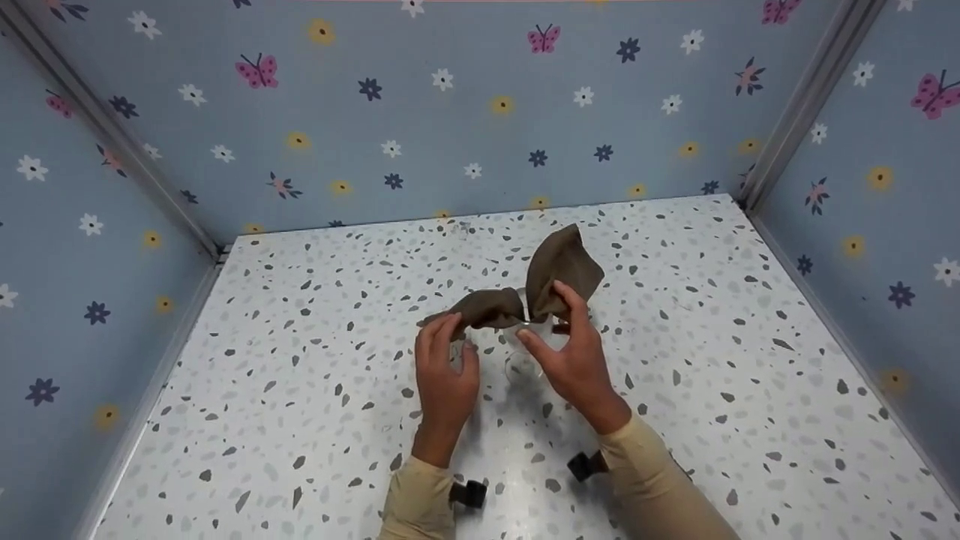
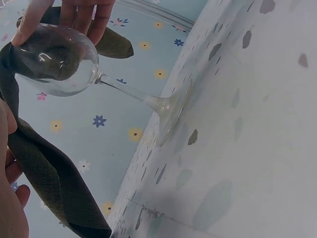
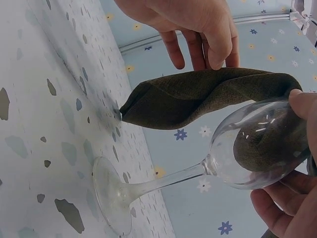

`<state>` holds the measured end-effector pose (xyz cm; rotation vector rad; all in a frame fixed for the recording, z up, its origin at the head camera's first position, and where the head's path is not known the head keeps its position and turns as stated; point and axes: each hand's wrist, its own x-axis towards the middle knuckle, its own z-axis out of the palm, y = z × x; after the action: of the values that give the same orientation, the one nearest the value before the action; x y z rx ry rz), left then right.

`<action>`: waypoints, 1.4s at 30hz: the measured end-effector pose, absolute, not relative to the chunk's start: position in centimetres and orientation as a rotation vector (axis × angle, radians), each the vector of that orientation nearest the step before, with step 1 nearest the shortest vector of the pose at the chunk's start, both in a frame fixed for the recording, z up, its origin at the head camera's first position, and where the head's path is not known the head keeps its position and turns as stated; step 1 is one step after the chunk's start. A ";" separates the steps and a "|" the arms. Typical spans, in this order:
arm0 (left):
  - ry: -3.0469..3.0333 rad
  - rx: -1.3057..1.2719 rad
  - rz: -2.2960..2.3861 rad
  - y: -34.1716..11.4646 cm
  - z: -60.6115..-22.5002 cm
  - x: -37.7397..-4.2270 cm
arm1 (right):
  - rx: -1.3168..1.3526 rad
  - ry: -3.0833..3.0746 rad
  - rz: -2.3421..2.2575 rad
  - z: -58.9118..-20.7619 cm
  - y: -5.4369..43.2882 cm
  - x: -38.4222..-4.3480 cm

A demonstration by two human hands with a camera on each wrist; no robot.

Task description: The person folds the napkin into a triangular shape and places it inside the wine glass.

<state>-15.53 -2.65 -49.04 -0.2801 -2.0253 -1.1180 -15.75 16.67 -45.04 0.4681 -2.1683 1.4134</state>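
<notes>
A clear wine glass (image 3: pixel 225 144) stands upright on its foot, with part of a dark brown cloth napkin (image 1: pixel 487 307) tucked into its bowl. The rest of the napkin spills out over the rim: one rolled end droops to the left and a wider flap (image 1: pixel 566 266) stands up at the right. My right hand (image 1: pixel 577 367) holds the glass at the bowl, thumb at the rim and fingers on the opposite side. My left hand (image 1: pixel 446 375) holds the drooping left end of the napkin, its fingers over the cloth. In the head view the glass is partly hidden.
The white speckled tabletop (image 1: pixel 300 405) spreads around the glass. Blue flowered panels (image 1: pixel 450 112) enclose it at the back, left and right. Dark straps with small black blocks (image 1: pixel 470 494) sit at both wrists, over tan sleeves (image 1: pixel 420 499).
</notes>
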 end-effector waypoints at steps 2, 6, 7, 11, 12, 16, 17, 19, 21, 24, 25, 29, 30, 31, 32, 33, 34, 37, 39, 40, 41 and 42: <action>-2.026 -0.273 -1.114 -2.7 -49.2 -15.4 | 0.471 -2.169 1.406 -45.1 16.7 -15.6; -2.013 -0.258 -1.099 -2.8 -49.4 -15.0 | 0.493 -2.183 1.380 -45.1 16.7 -15.4; -2.011 -0.253 -1.094 -2.8 -49.4 -15.0 | 0.496 -2.184 1.371 -45.1 16.7 -15.4; -2.016 -0.236 -1.083 -2.7 -49.3 -15.0 | 0.505 -2.169 1.333 -44.8 16.8 -15.6; -2.015 -0.233 -1.081 -2.7 -49.2 -15.1 | 0.507 -2.163 1.324 -44.7 16.8 -15.7; -2.001 -0.238 -1.075 -2.4 -49.4 -15.0 | 0.516 -2.147 1.294 -44.8 16.9 -15.9; -1.998 -0.240 -1.071 -2.4 -49.5 -14.9 | 0.516 -2.148 1.288 -44.8 16.9 -15.9; -2.001 -0.240 -1.071 -2.3 -49.6 -14.8 | 0.518 -2.152 1.275 -44.9 16.9 -15.8; -2.012 -0.237 -1.077 -2.3 -49.7 -14.6 | 0.522 -2.163 1.259 -44.8 16.9 -15.7; -2.039 -0.245 -1.110 -2.0 -49.7 -14.4 | 0.539 -2.186 1.228 -44.4 17.1 -15.8; -2.047 -0.249 -1.124 -1.9 -49.6 -14.4 | 0.547 -2.196 1.214 -44.2 17.2 -15.9; -2.063 -0.260 -1.181 -1.4 -49.2 -14.4 | 0.594 -2.250 1.173 -43.4 17.8 -16.3; -2.064 -0.259 -1.194 -1.3 -49.0 -14.4 | 0.606 -2.268 1.164 -43.2 17.9 -16.4; -2.064 -0.258 -1.206 -1.3 -48.9 -14.4 | 0.620 -2.283 1.159 -43.0 18.1 -16.4; -2.066 -0.260 -1.214 -1.2 -48.8 -14.4 | 0.633 -2.297 1.163 -42.8 18.2 -16.5; -2.068 -0.260 -1.218 -1.2 -48.8 -14.4 | 0.644 -2.310 1.167 -42.6 18.4 -16.5; -2.071 -0.261 -1.224 -1.2 -48.8 -14.4 | 0.653 -2.324 1.174 -42.5 18.5 -16.5; -2.088 -0.259 -1.233 -1.2 -49.0 -14.4 | 0.661 -2.368 1.185 -42.3 18.7 -16.4; -2.102 -0.253 -1.235 -1.3 -49.2 -14.3 | 0.650 -2.396 1.171 -42.2 18.7 -16.3; -2.110 -0.249 -1.239 -1.3 -49.2 -14.2 | 0.642 -2.410 1.152 -42.2 18.6 -16.2; -2.119 -0.244 -1.240 -1.3 -49.3 -14.1 | 0.634 -2.422 1.128 -42.1 18.6 -16.2; -2.126 -0.239 -1.240 -1.4 -49.3 -14.0 | 0.625 -2.433 1.106 -42.0 18.5 -16.1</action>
<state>-14.04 -1.37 -49.32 -0.2385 -2.1264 -1.2398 -16.11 18.49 -42.05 0.6250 -2.4325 1.1059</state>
